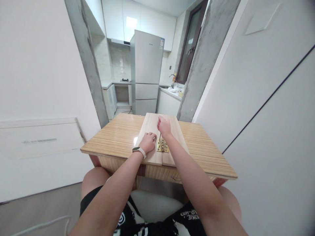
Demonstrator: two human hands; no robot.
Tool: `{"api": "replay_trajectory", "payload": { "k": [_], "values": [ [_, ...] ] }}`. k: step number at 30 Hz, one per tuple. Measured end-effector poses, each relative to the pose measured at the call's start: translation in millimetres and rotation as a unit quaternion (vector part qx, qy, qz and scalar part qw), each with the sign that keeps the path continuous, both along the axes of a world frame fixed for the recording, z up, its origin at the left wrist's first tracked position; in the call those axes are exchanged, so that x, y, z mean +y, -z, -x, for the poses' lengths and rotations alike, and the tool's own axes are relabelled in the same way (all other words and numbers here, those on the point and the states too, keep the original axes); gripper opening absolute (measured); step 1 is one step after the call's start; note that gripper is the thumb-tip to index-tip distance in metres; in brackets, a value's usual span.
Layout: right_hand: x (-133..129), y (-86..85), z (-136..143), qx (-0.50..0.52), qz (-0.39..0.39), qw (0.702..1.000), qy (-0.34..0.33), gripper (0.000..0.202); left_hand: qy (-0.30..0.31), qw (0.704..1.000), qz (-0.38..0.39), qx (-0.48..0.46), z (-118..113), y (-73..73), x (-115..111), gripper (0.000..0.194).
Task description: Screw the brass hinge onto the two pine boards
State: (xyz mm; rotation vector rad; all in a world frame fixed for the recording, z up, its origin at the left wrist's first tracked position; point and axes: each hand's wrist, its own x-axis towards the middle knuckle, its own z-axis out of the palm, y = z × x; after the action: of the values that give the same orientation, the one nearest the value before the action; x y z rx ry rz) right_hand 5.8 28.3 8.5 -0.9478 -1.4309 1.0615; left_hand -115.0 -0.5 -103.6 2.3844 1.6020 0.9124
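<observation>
Nearest you, your bare forearms reach forward over your lap in black shorts (177, 226). Your right hand (164, 127) is closed around a slim tool (160, 134), its shaft pointing down toward the brass hinge (162, 146). Your left hand (148, 143) rests palm down, fingers bent, just left of the hinge; whether its fingertips pinch anything, you cannot tell from here. The hinge spans the seam between two pale boards (150, 124), close to their near end, which lies along the front edge of the table (115, 132). Striped tabletop extends on both sides of the boards. Beyond its far edge stands a grey refrigerator (147, 59); a white wall (261, 108) rises close on the right.
</observation>
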Motion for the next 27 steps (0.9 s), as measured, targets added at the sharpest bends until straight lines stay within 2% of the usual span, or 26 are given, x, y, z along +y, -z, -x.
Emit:
{"api": "replay_trajectory", "payload": {
  "k": [4,7,10,13,16,18,21,23,25,27],
  "values": [
    [2.4,-6.1,-6.5,-0.047,0.004,0.994,-0.101,0.05,-0.001,0.999,0.011,-0.043,0.7,3.3,4.7,0.03],
    [3.7,-9.6,-11.8,-0.12,-0.06,0.989,-0.063,0.036,-0.003,0.99,0.034,-0.14,0.7,-2.5,5.3,0.041],
    [4.2,-10.6,-13.8,-0.173,-0.117,0.978,0.016,0.021,0.037,0.963,0.013,-0.267,-2.7,-20.1,0.3,0.053],
    [4.0,-8.5,-12.1,-0.151,-0.134,0.977,0.061,0.025,0.111,0.925,-0.041,-0.36,-11.6,-45.9,-7.0,0.05],
    [4.2,-4.5,-10.5,-0.081,-0.082,0.993,0.029,0.038,0.165,0.903,-0.063,-0.391,-23.0,-69.9,-11.6,0.056],
    [4.9,-0.7,-15.3,-0.051,-0.062,0.997,-0.007,0.047,0.162,0.903,-0.066,-0.393,-28.8,-80.3,-12.9,0.059],
    [6.2,10.1,-40.5,-0.067,-0.095,0.993,0.003,0.056,0.152,0.914,-0.062,-0.371,-31.4,-87.1,-13.4,0.052],
    [5.7,23.2,-68.1,-0.136,-0.114,0.981,0.084,0.055,0.156,0.921,-0.054,-0.352,-29.3,-88.4,-12.9,0.043],
    [3.3,41.0,-97.6,-0.271,-0.109,0.947,0.134,0.05,0.165,0.928,-0.042,-0.331,-25.6,-89.2,-12.1,0.04],
    [-1.0,61.1,-121.4,-0.391,-0.102,0.905,0.132,0.041,0.175,0.936,-0.034,-0.305,-21.9,-90.2,-10.9,0.042]
  ]
}}
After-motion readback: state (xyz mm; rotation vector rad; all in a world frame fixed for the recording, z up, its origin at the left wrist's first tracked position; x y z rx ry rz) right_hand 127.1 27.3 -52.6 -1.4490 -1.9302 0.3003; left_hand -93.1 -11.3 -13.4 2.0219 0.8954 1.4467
